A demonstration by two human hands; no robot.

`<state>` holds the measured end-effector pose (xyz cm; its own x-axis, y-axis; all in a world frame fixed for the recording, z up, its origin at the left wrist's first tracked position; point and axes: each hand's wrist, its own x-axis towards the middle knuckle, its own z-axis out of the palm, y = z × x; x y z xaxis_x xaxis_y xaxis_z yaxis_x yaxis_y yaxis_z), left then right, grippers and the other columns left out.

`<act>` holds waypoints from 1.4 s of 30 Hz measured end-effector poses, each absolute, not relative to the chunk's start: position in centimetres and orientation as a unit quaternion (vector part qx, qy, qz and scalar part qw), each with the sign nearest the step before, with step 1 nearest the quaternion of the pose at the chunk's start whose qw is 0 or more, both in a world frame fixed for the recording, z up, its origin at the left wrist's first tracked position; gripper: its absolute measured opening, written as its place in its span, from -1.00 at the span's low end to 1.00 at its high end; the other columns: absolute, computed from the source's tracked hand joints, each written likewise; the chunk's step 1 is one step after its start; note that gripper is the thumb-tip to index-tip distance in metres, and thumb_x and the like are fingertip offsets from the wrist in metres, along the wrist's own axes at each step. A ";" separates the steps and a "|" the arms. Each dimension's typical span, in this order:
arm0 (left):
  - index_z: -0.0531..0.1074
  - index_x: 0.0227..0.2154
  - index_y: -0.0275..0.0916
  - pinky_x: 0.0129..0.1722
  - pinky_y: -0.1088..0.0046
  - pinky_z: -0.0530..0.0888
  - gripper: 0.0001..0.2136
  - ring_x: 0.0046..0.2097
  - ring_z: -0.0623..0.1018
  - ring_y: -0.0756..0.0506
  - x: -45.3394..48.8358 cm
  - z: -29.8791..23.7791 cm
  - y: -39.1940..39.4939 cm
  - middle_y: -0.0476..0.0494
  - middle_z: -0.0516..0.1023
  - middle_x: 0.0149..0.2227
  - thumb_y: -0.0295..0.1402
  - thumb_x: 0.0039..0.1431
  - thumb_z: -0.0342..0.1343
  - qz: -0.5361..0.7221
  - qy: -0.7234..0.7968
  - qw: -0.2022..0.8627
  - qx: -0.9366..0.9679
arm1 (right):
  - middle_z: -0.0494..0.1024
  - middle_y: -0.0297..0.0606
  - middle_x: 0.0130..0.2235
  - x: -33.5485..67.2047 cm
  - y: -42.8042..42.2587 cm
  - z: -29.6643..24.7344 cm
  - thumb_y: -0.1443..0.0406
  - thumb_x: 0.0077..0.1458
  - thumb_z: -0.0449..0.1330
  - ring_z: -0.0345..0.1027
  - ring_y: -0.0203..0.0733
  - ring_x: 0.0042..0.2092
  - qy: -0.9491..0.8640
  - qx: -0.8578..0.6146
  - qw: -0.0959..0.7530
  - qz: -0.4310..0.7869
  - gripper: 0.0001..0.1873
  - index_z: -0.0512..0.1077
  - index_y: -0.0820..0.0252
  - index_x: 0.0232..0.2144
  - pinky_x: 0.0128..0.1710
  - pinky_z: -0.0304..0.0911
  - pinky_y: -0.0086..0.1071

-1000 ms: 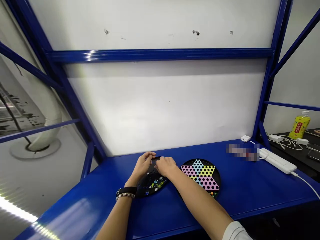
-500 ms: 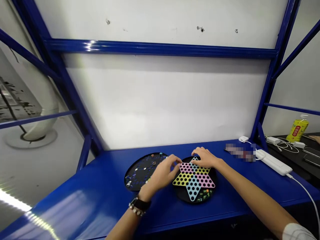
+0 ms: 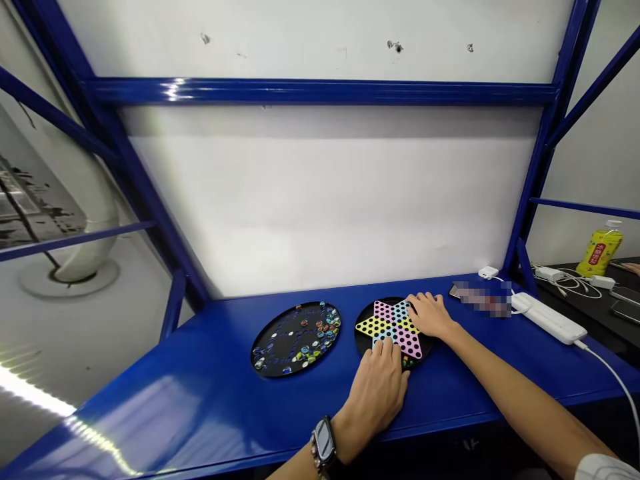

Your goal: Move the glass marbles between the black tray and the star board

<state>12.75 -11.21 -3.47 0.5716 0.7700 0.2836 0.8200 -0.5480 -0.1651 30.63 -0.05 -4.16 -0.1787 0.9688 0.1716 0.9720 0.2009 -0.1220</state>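
A Chinese checkers board lies on the blue table, a round black tray with a holed star in pink, yellow and blue on it. My left hand is at its near edge, fingers curled over the star's near blue point and thumb by the rim. My right hand grips the far right edge, its fingers covering part of the star. A few green and orange bits show at the near rim, mostly hidden by my left hand. To the left sits a round black tray with several glass marbles, mostly along its right side.
A white power strip with a cable lies at the right, near a white adapter and a blurred-out flat item. Blue metal posts and a white back panel frame the table. A yellow drink bottle stands on the black side table.
My left hand has moved right, from between the trays to the board's near edge. My right hand has shifted right along the rim. The board sits slightly farther back, and the marble tray is uncovered.
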 end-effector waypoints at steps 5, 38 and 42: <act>0.46 -0.21 -0.29 -0.20 0.15 0.37 -0.72 -0.15 0.43 -0.30 13.9 -5.2 -11.5 -0.36 0.46 -0.22 -0.22 0.31 -0.07 -0.131 -0.497 0.170 -0.841 | 0.49 -0.05 0.01 30.4 -0.3 -4.6 0.21 0.34 -0.15 0.28 0.04 0.04 -0.756 -0.646 0.110 -0.008 -0.60 0.35 0.12 0.08 0.02 -0.01 -0.08; 0.47 -0.45 -0.23 -0.44 0.41 0.29 -0.71 -0.43 0.51 -0.04 11.9 -2.8 -7.5 -0.08 0.59 -0.41 -0.28 0.32 -0.06 -0.069 -0.312 0.028 -0.947 | 0.51 -0.06 0.00 30.0 -1.1 -4.4 0.16 0.29 -0.08 0.29 0.09 0.05 -0.739 -0.662 0.125 0.013 -0.58 0.40 0.07 0.08 -0.01 0.06 -0.08; 0.48 -0.51 -0.25 -0.47 0.43 0.25 -0.66 -0.48 0.49 -0.03 12.1 -2.7 -7.1 -0.10 0.58 -0.46 -0.27 0.33 -0.05 -0.057 -0.311 0.038 -0.948 | 0.51 -0.08 -0.01 30.2 -0.9 -4.6 0.16 0.28 -0.07 0.29 0.09 0.04 -0.740 -0.660 0.129 0.016 -0.58 0.40 0.05 0.08 -0.01 0.07 -0.07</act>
<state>12.06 -7.10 -2.65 0.7998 0.5855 0.1322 0.5941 -0.8036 -0.0355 30.19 -0.88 -4.55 -0.0955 0.9808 0.1703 0.9726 0.1283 -0.1939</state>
